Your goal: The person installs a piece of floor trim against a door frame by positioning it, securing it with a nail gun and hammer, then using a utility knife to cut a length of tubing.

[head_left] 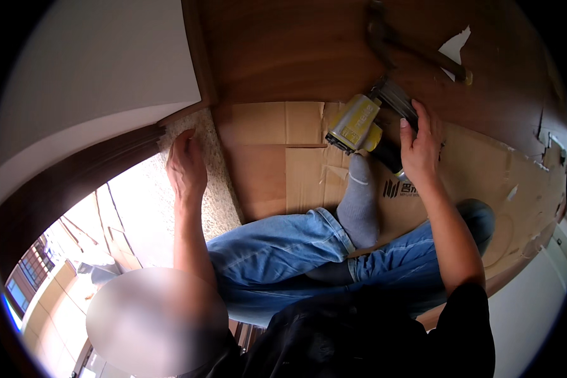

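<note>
A yellow and grey nail gun (357, 121) with a black handle lies over the cardboard by my grey-socked foot. My right hand (420, 148) is closed at its dark metal magazine (394, 97), thumb and fingers on the far end. To the left, my left hand (188, 169) is over a speckled stone sill (217, 179), beside the door frame. Its fingers are curled together, and whatever they hold, if anything, is hidden. Beyond the nail gun lies a hammer (425, 53), dim and partly blurred.
Flattened cardboard (305, 173) covers part of the brown wooden floor (271, 63). A torn white scrap (455, 49) lies by the hammer. Dark door trim (75, 176) and a white wall panel (101, 69) bound the left side. My crossed legs in jeans (271, 249) fill the near middle.
</note>
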Demonstrator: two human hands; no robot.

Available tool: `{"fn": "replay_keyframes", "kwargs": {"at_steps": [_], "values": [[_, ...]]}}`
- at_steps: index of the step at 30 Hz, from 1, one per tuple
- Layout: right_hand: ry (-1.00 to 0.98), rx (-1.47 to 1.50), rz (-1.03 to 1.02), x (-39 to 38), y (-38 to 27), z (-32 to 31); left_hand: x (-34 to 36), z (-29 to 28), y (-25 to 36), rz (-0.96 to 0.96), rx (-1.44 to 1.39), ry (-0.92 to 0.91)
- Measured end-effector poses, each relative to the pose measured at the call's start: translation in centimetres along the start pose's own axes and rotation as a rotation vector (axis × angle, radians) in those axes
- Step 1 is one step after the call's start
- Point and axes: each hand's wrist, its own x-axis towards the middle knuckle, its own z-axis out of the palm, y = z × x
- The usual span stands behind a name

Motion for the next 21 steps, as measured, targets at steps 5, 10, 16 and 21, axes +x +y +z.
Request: {"fn": "replay_keyframes", "kwargs": {"at_steps": [5, 10, 16, 21], "values": [[-0.029, -0.020, 0.047, 0.0, -0.1, -0.3, -0.2, 0.5, 2.2, 0.109, 0.009, 0.012], [-0.025, -0.025, 0.038, -0.3, -0.6, -0.4, -0.6, 0.8, 3.1, 0.266, 0.121, 0.007], [-0.010, -0.044, 0.057, 0.0, -1.3, -1.1, 1.3, 0.3, 6.7, 0.188, 0.233, -0.069], [0.003, -0.031, 0.034, 0.2, -1.3, -0.7, 1.7, 0.7, 5.8, 0.265, 0.282, 0.020]]}}
